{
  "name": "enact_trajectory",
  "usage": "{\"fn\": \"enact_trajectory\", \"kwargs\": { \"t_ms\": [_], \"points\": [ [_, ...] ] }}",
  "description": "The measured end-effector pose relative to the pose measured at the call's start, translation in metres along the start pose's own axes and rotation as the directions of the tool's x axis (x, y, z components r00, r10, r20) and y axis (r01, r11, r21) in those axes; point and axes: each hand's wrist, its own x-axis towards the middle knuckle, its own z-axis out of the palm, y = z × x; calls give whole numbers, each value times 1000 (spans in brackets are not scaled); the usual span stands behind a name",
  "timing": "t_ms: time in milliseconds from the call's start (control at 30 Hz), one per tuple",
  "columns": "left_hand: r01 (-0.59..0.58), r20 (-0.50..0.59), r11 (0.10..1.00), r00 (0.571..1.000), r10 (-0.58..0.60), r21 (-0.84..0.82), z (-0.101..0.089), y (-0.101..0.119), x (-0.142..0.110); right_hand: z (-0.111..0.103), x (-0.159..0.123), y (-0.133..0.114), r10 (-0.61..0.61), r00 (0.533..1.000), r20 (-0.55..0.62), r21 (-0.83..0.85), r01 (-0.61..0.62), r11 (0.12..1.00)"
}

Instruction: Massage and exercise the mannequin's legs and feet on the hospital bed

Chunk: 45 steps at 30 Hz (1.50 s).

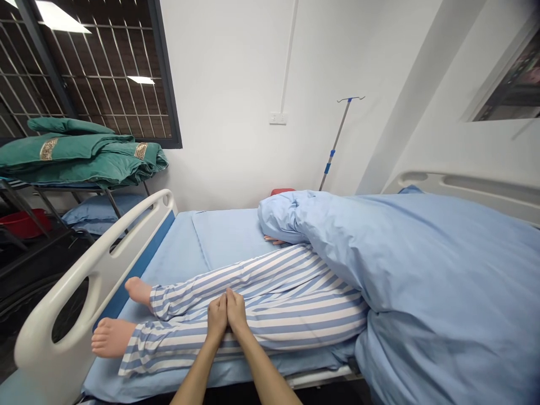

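Observation:
My left hand [217, 316] and my right hand [236, 309] are side by side, touching, over the lower legs of a lying figure that looks like a manikin. Both are closed with fingers curled under; whether they pinch cloth I cannot make out. Beneath them are blue-and-white striped trousers [291, 320]. The figure's bare feet [113, 337] point left, toward the bed's end board. A light blue quilt [405, 264] is folded back over the upper body, and part of a hand [274, 240] shows at its edge.
A white end board [90, 275] rises at the left, a pale headboard [476, 188] at the right. Behind the bed stand an IV pole [336, 143] and a red item [282, 191]. Green folded quilts [80, 154] lie on a rack by the barred window, near a red basin [26, 223].

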Motion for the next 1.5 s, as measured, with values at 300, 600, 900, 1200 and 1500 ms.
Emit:
{"fn": "enact_trajectory", "kwargs": {
  "t_ms": [300,600,900,1200,1500],
  "points": [
    [-57,66,997,996,54,48,0,0,-2,-17,-9,-3,-136,984,111,-152,152,977],
    [45,5,971,999,-45,-237,19,29,6,-20,-6,13,-84,996,13,-45,85,995],
    [37,-51,986,998,-46,-163,35,18,-6,-26,0,16,62,994,-89,61,-57,996],
    [-22,40,1000,999,22,-14,37,11,-9,-39,14,4,-10,999,38,-123,15,992],
    [-58,45,998,997,58,7,37,9,-11,-46,1,14,-71,997,-26,-76,68,995]
  ]
}}
